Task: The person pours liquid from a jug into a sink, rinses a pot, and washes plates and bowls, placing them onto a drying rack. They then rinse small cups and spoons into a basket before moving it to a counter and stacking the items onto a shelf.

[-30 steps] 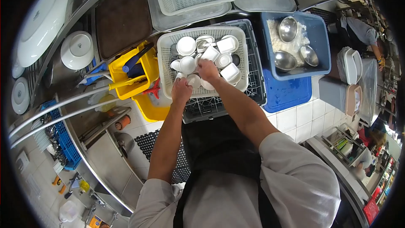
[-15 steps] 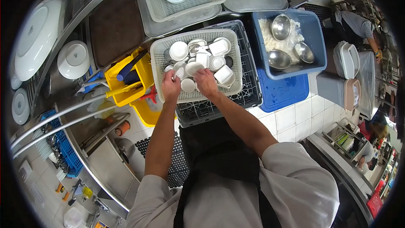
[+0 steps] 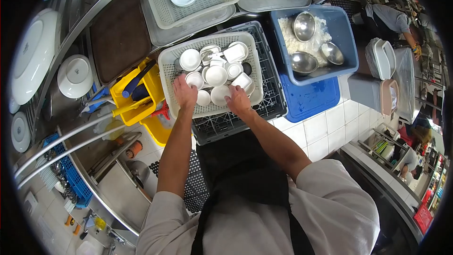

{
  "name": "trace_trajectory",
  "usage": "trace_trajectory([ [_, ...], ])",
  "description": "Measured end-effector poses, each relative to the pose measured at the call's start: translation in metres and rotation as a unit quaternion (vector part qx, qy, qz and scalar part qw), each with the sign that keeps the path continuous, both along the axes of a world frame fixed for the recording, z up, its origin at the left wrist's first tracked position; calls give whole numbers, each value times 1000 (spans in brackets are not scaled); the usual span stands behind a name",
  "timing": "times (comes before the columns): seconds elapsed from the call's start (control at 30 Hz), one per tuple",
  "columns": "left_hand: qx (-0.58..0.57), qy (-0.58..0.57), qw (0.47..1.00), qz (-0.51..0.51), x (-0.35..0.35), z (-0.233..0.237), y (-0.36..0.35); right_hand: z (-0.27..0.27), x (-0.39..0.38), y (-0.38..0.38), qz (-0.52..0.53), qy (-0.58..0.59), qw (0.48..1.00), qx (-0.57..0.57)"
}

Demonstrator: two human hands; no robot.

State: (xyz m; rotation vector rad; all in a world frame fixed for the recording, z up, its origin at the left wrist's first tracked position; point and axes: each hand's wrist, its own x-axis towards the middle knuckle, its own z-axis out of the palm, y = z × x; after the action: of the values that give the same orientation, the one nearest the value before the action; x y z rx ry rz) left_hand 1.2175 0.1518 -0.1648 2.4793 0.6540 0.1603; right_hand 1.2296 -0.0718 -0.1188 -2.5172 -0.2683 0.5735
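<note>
Both hands are down in the cream basket of white crockery, which sits on a dark rack. The left hand is at the basket's left side, fingers curled over a small cup. I honestly can't tell if it's gripped. The right hand is at the near rim, fingers against a round bowl, grip unclear too. A blue tub with steel bowls is just beside the rack on the right, and a yellow bucket is on the left.
</note>
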Motion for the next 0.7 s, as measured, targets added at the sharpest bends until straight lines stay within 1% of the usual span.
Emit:
trace_trajectory([
  [0.03, 53, -65, 996, -18, -1, 7, -7, -3, -2, 2, -2, 2, 1000, 1],
  [0.07, 52, -63, 996, -19, 1, 11, -12, -8, -4, 4, 25, -19, 999, -35],
  [0.1, 63, -38, 997, 4, 7, 14, -17, -12, -6, 5, 53, -41, 995, -72],
  [0.13, 73, -14, 997, 26, 13, 18, -22, -16, -5, 9, 54, -39, 995, -74],
  [0.17, 52, 87, 992, 68, 21, 20, -25, -19, -3, 14, 29, -35, 995, -90],
  [0.2, 51, 88, 992, 68, 27, 19, -22, -21, -4, 19, 3, -31, 994, -106],
  [0.23, -4, 131, 989, 72, 30, -1, -11, -23, -6, 22, 3, -29, 994, -107],
  [0.27, -58, 173, 980, 76, 32, -13, 0, -25, -9, 25, 1, -63, 992, -105],
  [0.3, -58, 244, 966, 56, 34, -13, 10, -26, -9, 27, -2, -97, 990, -102],
  [0.33, -55, 242, 967, 57, 34, -10, 18, -28, -6, 30, -2, -99, 990, -99],
  [0.4, -47, 223, 974, -5, 21, -1, 28, -36, -3, 36, -46, -66, 991, -107],
  [0.43, -34, 201, 979, 9, 14, 25, 22, -44, -3, 34, -49, -62, 991, -106],
  [0.47, -31, 205, 978, 7, 5, 27, 21, -53, -1, 32, -16, -105, 991, -76],
  [0.5, -8, 128, 992, -2, -1, 31, 23, -60, 0, 31, 16, -150, 987, -45],
  [0.53, 16, 48, 999, -11, -1, 34, 26, -55, 2, 31, 13, -151, 988, -41],
  [0.57, 23, -25, 998, -44, 0, 38, 28, -46, 2, 30, 31, -150, 988, -19],
  [0.6, 24, -27, 998, -46, 6, 41, 30, -37, 1, 30, 50, -149, 988, 2],
  [0.63, 5, -48, 998, -26, 17, 43, 32, -38, -2, 29, 49, -151, 987, 0],
  [0.67, -16, -71, 997, -5, 29, 39, 32, -40, -5, 27, 84, -171, 981, 32],
  [0.7, -39, -65, 997, 22, 43, 36, 35, -42, -7, 23, 119, -192, 972, 62],
])
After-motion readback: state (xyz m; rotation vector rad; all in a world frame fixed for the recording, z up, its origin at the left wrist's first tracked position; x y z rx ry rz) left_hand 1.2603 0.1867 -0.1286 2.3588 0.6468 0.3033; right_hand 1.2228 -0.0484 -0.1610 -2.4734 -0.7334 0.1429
